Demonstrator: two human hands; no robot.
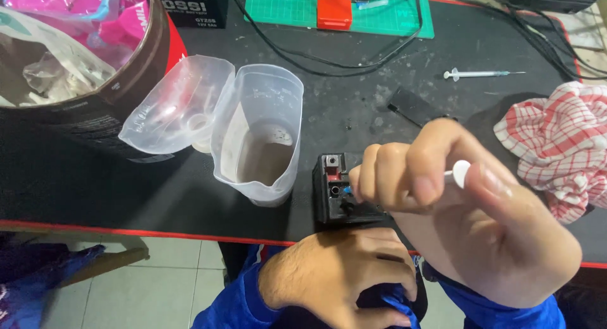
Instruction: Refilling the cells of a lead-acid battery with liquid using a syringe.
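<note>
Right hand (468, 221): raised near the camera, fingers curled together around a thin white plastic syringe (460, 173), thumb on its round plunger cap; barrel mostly hidden, tip seemingly angled down at the box top, probably for aim
Left hand (338, 272): near edge, palm down, fingers closed on blue cloth below the table edge; just under the box, possibly steadying it
Small black box-shaped battery (335, 193): hard plastic, red and blue spots on top, at the mat's near edge, centre
Clear soft plastic cups (259, 133): two, translucent; one upright, one tipped leftward against it, left of the battery
Spare syringe (480, 73): far right, lying flat
Red-and-white checked cloth (556, 139): crumpled, right
Brown round tub (82, 70): far left, holding pink and clear bags
Black table mat (95, 183): matte, red-edged
</note>
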